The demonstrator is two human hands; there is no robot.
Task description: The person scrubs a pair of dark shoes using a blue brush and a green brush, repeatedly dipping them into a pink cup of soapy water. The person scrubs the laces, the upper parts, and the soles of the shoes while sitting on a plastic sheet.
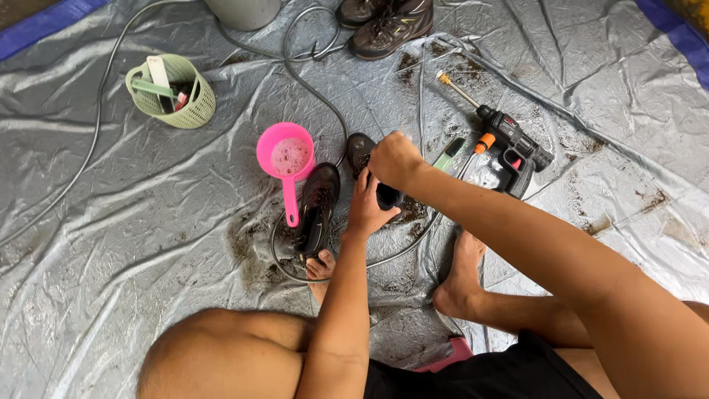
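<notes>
Shoe (pixel 360 151) between left hand (pixel 367 207) and right hand (pixel 394 159).

No signs or screens show. The only packages are a white tube (pixel 158 72) and a small pink-capped one (pixel 179 100) (both upright) in the green basket (pixel 193 111), upper left.
</notes>
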